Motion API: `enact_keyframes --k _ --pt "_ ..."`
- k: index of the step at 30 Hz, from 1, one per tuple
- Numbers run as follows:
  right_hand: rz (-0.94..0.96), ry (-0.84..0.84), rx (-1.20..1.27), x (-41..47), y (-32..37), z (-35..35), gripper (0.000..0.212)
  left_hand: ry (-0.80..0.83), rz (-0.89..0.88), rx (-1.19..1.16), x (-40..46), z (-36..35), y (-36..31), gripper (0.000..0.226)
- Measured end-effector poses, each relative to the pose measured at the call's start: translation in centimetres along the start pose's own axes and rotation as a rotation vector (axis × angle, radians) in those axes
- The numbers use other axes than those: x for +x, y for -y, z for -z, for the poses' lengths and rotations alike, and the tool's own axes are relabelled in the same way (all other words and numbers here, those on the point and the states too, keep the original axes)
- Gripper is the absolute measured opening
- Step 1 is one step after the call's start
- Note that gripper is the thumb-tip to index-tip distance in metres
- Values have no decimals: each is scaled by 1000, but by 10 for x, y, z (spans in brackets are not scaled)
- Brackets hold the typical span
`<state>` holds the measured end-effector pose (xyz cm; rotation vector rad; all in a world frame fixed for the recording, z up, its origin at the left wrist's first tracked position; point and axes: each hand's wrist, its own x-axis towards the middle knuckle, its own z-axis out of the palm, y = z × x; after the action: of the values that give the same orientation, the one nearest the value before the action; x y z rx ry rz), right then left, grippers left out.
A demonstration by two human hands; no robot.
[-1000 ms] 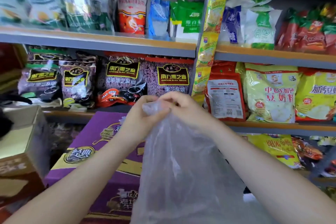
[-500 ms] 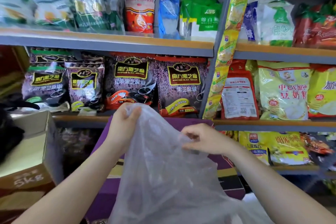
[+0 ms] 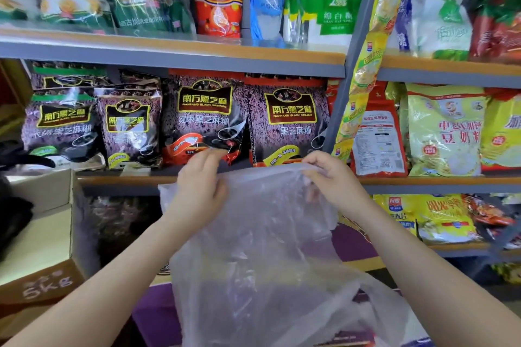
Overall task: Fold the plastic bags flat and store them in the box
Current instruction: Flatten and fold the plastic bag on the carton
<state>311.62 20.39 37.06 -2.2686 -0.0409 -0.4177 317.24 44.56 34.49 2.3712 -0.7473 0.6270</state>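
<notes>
Both hands are up in front of the shelves holding one clear bag [image 3: 262,256] by its top edge. Left hand [image 3: 200,189] sits at about 10 o'clock on the bag, fingers curled over the rim and clamped on the plastic. Right hand [image 3: 332,177] is at roughly 1 o'clock, fingertips pinching the same edge, so the top is stretched between them. The rest of the bag hangs down crumpled toward 6 o'clock, over a purple carton [image 3: 158,318]. An open cardboard box [image 3: 42,279] marked 5kg sits off at 9 o'clock
</notes>
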Motion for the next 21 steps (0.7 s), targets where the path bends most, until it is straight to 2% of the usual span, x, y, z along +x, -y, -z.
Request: enact_keyframes --k 1,3,7,11,13,16,19,21 --pt "6 5 51 0 9 -1 15 90 -64 -84 3 -3 -13 58" --pt "-14 49 182 -1 23 -2 12 208 -86 -217 8 -9 -35 54" --pt "-113 251 215 -9 22 16 7 92 -66 -371 9 -24 -25 24" --pt "-218 527 196 -19 -13 39 24 250 -18 -477 8 -25 2 17" --pt "-236 593 25 -20 -22 41 41 375 0 -533 7 -25 4 31" --pt "-123 534 -420 -14 -29 38 51 537 -33 -552 5 -25 -2 39" --pt "53 424 -781 -6 -35 34 43 655 -96 -580 1 -22 -8 44" --pt "-9 437 -904 -1 -35 28 26 647 -146 -533 -1 -19 -11 33"
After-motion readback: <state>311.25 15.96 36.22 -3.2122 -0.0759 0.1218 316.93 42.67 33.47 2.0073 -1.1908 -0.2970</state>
